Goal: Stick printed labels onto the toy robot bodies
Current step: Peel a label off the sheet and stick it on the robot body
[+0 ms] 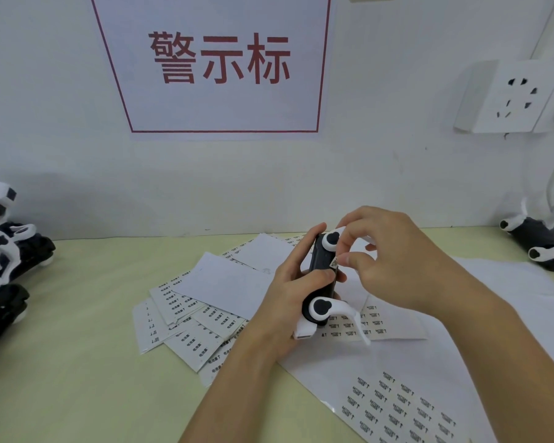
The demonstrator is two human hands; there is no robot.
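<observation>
A black toy robot body (320, 266) with white round joints and white limbs is held above the table at centre. My left hand (288, 292) grips it from the left, thumb lying across its lower middle. My right hand (387, 254) pinches a small printed label (335, 263) between thumb and forefinger, and the label touches the body's right edge. A label sheet (403, 407) with several rows of printed labels lies at the lower right, and another sheet (394, 321) lies under my hands.
Several label sheets (189, 314) are fanned over the yellowish table (77, 314) at centre left. A pile of black-and-white robot bodies (4, 266) sits at the far left, one more robot body (541, 244) at the far right. The wall carries a red-lettered sign (218, 59) and a socket (518, 97).
</observation>
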